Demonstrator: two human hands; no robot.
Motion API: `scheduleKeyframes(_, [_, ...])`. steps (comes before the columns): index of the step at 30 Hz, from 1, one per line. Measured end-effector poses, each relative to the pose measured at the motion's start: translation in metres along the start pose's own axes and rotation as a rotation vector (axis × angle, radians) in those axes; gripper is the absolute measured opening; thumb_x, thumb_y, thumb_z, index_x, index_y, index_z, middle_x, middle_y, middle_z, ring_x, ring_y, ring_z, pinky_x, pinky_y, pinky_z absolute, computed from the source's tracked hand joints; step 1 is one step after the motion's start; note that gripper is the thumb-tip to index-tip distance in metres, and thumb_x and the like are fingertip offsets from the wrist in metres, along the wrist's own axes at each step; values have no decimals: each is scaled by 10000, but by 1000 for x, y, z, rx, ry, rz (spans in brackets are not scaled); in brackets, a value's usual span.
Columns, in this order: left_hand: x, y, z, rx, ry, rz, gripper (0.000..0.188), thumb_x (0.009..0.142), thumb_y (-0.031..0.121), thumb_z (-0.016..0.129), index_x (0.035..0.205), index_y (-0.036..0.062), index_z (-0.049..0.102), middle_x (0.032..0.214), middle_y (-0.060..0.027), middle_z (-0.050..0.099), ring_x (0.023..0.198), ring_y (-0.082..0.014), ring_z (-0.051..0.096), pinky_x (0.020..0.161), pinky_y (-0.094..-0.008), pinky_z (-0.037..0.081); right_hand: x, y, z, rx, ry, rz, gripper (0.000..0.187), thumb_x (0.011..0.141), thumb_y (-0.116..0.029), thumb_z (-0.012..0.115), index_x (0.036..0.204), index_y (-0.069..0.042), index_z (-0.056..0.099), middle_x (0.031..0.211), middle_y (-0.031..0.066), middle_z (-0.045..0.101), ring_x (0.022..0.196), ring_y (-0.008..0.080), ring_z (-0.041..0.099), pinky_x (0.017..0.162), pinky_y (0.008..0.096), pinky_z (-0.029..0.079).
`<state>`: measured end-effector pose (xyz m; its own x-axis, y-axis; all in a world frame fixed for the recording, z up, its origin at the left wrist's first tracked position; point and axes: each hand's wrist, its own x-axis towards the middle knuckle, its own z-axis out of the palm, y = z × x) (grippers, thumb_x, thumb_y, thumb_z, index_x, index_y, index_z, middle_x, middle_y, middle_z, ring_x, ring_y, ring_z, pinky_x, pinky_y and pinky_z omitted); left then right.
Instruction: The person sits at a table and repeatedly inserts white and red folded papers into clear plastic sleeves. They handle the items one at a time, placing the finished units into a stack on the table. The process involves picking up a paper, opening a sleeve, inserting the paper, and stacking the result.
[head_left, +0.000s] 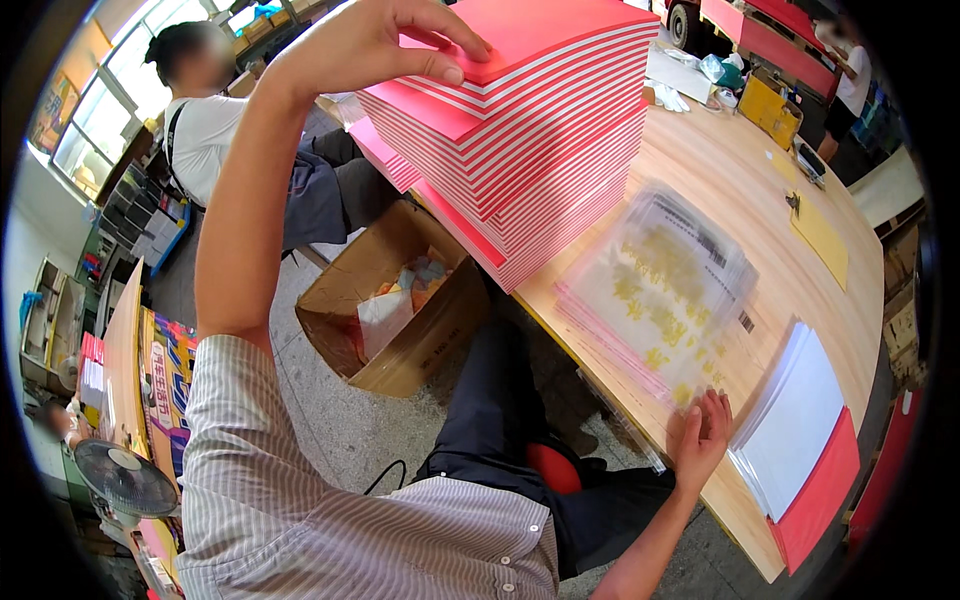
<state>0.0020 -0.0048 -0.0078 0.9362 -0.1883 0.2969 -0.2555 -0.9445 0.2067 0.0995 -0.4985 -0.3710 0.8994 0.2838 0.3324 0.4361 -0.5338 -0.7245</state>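
Note:
A tall stack of red-covered booklets (540,150) with white page edges stands on the wooden table (720,180). My left hand (385,40) reaches up to its top and pinches the near corner of the top red booklet, thumb on the edge and fingers on the cover. A pile of clear plastic bags (660,285) with yellow print and a red strip lies on the table beside the stack. My right hand (700,440) rests flat on the near end of those bags, fingers spread, holding nothing.
White sheets over a red sheet (800,440) lie by the table's edge. A yellow envelope (822,238) and a yellow box (770,110) lie farther off. An open cardboard box (395,300) with scraps sits on the floor. Another person (215,130) sits beyond it. A fan (125,478) stands low left.

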Motion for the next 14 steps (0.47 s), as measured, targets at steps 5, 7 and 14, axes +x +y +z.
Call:
scheduleKeyframes(5, [2,-7,-2,-19,-25,58,280,845,142,761,1100,28,744,1134,-112,726,1072,-229,683,984,-353,522,0,-4,-1,-7,-3,4,236,966,-121,594,1140,21,670,1303,166,641,1363,368,460,1123,459,351])
scheduleKeyframes(7, [2,-9,-4,-11,-44,79,278,850,137,756,1103,26,740,1136,-113,726,1074,-229,684,984,-352,523,0,-5,-1,-1,0,9,234,966,-117,593,1140,20,670,1305,165,641,1364,366,458,1125,458,350])
scheduleKeyframes(14, [0,-12,-4,20,-53,54,248,885,120,721,1123,49,744,1152,-118,724,1094,-231,681,987,-341,523,-1,-1,-1,2,-2,13,235,957,-108,603,1152,5,671,1317,165,634,1373,367,451,1132,458,345])
